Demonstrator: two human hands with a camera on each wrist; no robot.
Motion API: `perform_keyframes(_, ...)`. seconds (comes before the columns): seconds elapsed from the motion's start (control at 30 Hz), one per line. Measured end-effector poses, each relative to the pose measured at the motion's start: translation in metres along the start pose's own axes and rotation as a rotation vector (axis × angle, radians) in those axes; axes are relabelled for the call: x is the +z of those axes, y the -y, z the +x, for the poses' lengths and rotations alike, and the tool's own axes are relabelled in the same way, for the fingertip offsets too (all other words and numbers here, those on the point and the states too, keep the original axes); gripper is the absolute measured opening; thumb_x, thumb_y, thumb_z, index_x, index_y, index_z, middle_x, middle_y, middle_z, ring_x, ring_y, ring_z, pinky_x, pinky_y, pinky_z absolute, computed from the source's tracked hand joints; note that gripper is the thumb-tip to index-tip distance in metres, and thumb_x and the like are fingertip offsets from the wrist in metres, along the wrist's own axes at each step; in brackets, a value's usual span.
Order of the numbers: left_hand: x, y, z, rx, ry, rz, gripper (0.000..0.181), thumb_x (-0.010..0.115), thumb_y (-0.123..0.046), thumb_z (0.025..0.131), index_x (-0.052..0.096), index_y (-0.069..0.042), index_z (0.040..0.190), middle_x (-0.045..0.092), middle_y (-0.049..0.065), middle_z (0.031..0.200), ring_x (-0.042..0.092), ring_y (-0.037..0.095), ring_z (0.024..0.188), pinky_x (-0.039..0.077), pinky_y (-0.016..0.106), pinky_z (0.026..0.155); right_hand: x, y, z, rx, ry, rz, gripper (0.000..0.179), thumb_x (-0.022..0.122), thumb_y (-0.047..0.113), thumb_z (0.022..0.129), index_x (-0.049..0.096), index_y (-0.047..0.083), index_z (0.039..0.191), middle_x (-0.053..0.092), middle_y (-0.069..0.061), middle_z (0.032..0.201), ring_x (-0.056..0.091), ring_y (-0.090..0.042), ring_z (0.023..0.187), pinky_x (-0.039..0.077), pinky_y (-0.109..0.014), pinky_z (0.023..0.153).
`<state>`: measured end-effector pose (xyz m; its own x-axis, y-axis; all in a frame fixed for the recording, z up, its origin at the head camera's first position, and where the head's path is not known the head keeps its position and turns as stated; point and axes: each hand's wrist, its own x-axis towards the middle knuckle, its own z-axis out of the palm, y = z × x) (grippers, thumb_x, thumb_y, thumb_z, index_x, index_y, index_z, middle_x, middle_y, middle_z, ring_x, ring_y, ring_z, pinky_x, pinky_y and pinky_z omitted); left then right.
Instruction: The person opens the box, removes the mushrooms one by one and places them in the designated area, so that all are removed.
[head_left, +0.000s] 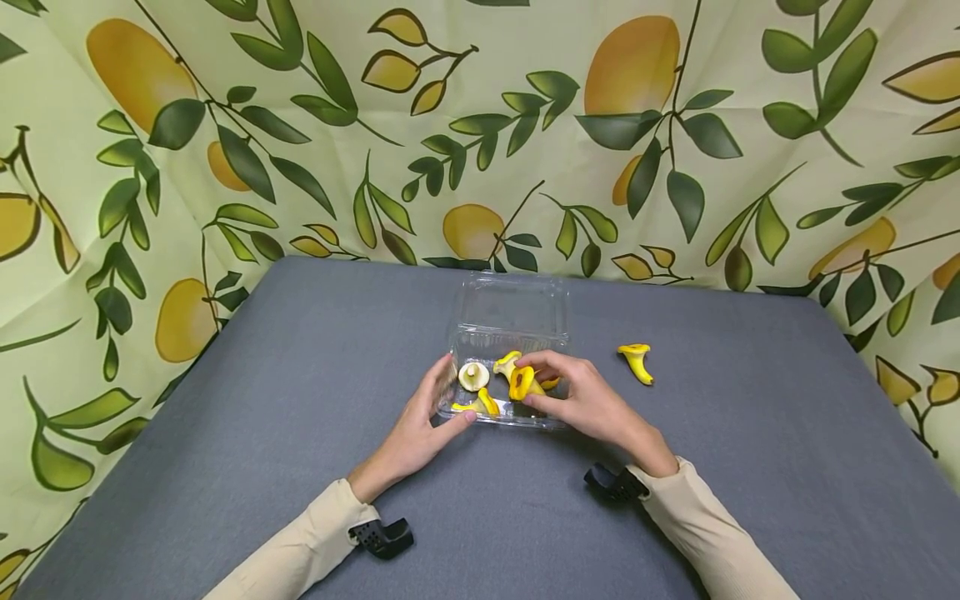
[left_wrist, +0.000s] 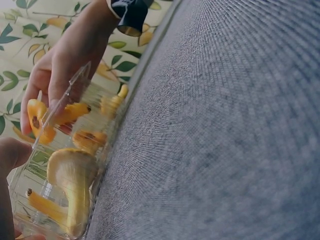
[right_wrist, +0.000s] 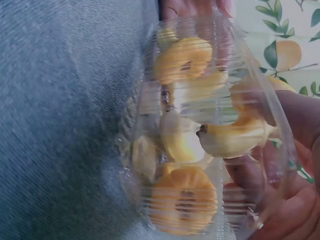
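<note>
A clear plastic clamshell container (head_left: 510, 423) sits on the table with its lid (head_left: 513, 304) tipped back. My left hand (head_left: 412, 433) holds its left side, thumb at the front rim and fingers along the outer wall. Between thumb and fingers, my right hand (head_left: 588, 400) pinches a yellow chanterelle mushroom (head_left: 522, 383) at the container's right half; the right wrist view shows it through the ribbed wall. Inside lie a pale round-capped mushroom (head_left: 473, 377), a yellow chanterelle (head_left: 480, 405) at the front and another (head_left: 505, 363) towards the back. One more (head_left: 551, 383) is partly hidden by my right hand.
A single yellow chanterelle (head_left: 637, 363) lies on the grey cloth-covered table (head_left: 720, 433), right of the container. Patterned fabric (head_left: 300, 150) with leaves and fruit hangs behind and at both sides. Each wrist wears a black camera mount (head_left: 382, 538).
</note>
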<state>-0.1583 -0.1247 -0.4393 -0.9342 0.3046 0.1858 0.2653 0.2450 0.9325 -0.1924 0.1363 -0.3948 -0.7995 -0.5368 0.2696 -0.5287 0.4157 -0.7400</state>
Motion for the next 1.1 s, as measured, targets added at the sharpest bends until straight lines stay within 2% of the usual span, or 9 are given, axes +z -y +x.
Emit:
perform_keyframes(0.2, 0.0, 0.0, 0.0, -0.013, 0.0, -0.004, 0.082, 0.067, -0.015, 0.094, 0.015, -0.007, 0.158, 0.023, 0.022, 0.162, 0.031, 0.038, 0.148, 0.03, 0.053, 0.12, -0.004, 0.001, 0.0, -0.008, -0.02, -0.006, 0.04, 0.076, 0.005, 0.085, 0.064, 0.007, 0.123, 0.071, -0.008, 0.119, 0.072, -0.018, 0.093, 0.06, -0.043, 0.086)
perform_keyframes(0.4, 0.001, 0.001, -0.001, -0.008, -0.004, -0.001, 0.082, 0.066, -0.016, 0.094, 0.016, -0.006, 0.158, 0.024, 0.023, 0.162, 0.033, 0.039, 0.146, 0.031, 0.054, 0.119, -0.007, 0.003, -0.001, -0.019, -0.046, 0.003, 0.041, 0.078, 0.005, 0.084, 0.064, 0.004, 0.123, 0.07, -0.013, 0.121, 0.072, -0.021, 0.092, 0.06, -0.046, 0.084)
perform_keyframes(0.67, 0.001, 0.0, 0.0, -0.001, -0.005, 0.007, 0.082, 0.067, -0.015, 0.094, 0.016, -0.005, 0.158, 0.023, 0.023, 0.162, 0.032, 0.038, 0.147, 0.032, 0.053, 0.119, -0.017, 0.006, -0.002, 0.032, -0.073, 0.024, 0.04, 0.076, 0.001, 0.084, 0.065, 0.007, 0.122, 0.071, -0.008, 0.117, 0.072, -0.015, 0.088, 0.061, -0.028, 0.082)
perform_keyframes(0.97, 0.001, 0.001, 0.0, 0.007, -0.003, 0.009, 0.082, 0.066, -0.014, 0.094, 0.016, -0.003, 0.157, 0.022, 0.024, 0.162, 0.03, 0.038, 0.148, 0.031, 0.053, 0.12, -0.029, 0.008, -0.004, 0.057, -0.093, 0.097, 0.04, 0.077, -0.003, 0.082, 0.063, 0.003, 0.119, 0.071, -0.014, 0.114, 0.074, -0.02, 0.087, 0.062, -0.025, 0.075)
perform_keyframes(1.1, 0.001, 0.0, 0.0, 0.008, -0.005, 0.008, 0.082, 0.067, -0.014, 0.094, 0.015, -0.004, 0.157, 0.022, 0.023, 0.162, 0.03, 0.037, 0.148, 0.031, 0.052, 0.12, -0.037, 0.008, -0.005, 0.104, -0.089, 0.078, 0.04, 0.079, -0.001, 0.081, 0.063, 0.003, 0.118, 0.07, -0.013, 0.115, 0.073, -0.02, 0.088, 0.061, -0.024, 0.077)
